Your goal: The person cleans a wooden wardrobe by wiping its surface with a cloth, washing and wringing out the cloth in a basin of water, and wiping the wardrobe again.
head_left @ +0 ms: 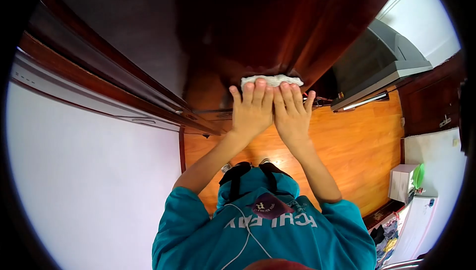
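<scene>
A folded white cloth (271, 80) lies against the glossy dark red wooden panel (233, 32) in front of me. My left hand (253, 109) presses flat on it, fingers stretched out and the thumb side touching my other hand. Beside it my right hand (293, 114) lies flat too, its fingers straight and the outermost one spread away. Several fingertips of both hands rest on the lower edge of the cloth. Part of the cloth is hidden under the fingers.
To the right stands a grey television (386, 61) close to the panel. A white wall (94, 180) fills the left side. Orange wooden floor (352, 141) lies below. Further right are a white drawer box (401, 181), a green basin (419, 176) and a dark door (431, 96).
</scene>
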`<state>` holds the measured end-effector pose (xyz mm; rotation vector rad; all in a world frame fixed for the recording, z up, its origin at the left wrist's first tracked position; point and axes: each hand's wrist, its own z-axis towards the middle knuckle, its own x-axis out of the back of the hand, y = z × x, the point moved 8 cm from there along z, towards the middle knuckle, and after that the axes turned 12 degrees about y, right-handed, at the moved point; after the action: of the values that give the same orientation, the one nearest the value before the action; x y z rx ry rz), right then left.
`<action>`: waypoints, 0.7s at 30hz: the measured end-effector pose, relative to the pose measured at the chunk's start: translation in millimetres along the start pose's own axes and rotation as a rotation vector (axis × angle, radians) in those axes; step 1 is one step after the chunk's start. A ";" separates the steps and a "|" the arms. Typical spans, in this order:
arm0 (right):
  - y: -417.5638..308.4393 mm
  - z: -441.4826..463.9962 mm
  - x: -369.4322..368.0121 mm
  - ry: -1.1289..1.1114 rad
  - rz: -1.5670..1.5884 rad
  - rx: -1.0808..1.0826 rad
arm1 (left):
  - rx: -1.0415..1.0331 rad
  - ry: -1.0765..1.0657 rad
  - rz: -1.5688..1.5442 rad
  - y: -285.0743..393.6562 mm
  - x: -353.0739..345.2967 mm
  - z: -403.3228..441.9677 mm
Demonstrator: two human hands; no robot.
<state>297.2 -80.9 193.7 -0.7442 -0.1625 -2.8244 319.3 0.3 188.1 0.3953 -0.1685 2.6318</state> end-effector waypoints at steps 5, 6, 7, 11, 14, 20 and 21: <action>-1.5 -3.5 -2.4 -0.002 0.054 -0.002 | -0.034 0.046 0.036 -0.4 5.6 -3.1; 0.6 -6.9 -3.1 0.004 0.059 -0.016 | -0.039 0.050 0.043 -0.2 6.2 -5.4; 4.2 -9.8 -2.4 -0.016 0.097 -0.035 | -0.072 0.016 0.064 2.3 4.7 -7.3; 15.2 -1.7 8.8 -0.011 0.078 -0.018 | -0.106 -0.081 0.030 19.6 -3.1 0.3; 20.2 19.5 22.7 -0.004 0.071 -0.010 | -0.079 -0.119 0.064 29.9 1.2 25.7; 28.1 2.3 10.8 0.094 0.182 -0.063 | -0.143 -0.017 0.104 33.3 -0.4 22.9; 26.4 -9.4 5.7 0.080 0.171 -0.037 | -0.080 -0.083 0.067 31.1 -6.1 7.5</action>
<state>294.1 -109.1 189.8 -0.6193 -0.0323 -2.6953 311.8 -31.2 191.8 0.4790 -0.3187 2.6659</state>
